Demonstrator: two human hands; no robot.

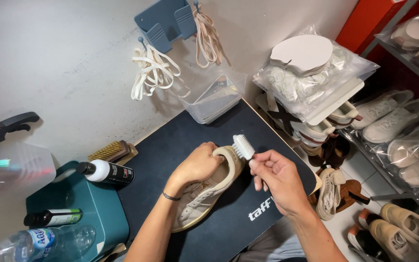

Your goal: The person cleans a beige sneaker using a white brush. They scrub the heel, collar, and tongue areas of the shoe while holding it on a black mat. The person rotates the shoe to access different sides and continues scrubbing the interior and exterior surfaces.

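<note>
Head view: dark mat (229, 228) covers worktop; white wall behind, shoe shelves at right. Clear tub (215, 97) against wall, contents unclear. Left hand (197, 165) fingers grip shoe (204, 194) on mat; right hand (277, 179) fingers grip white brush (243, 146) at heel.

I am seeing a beige low-top sneaker (204, 194) lying on its side on the dark mat, its heel pointing up and away from me and its toe toward my body, the pale sole edge facing the lower left. A small white-bristled brush (243, 146) is tilting over the sneaker's padded heel collar, bristles touching the collar's rim.
</note>
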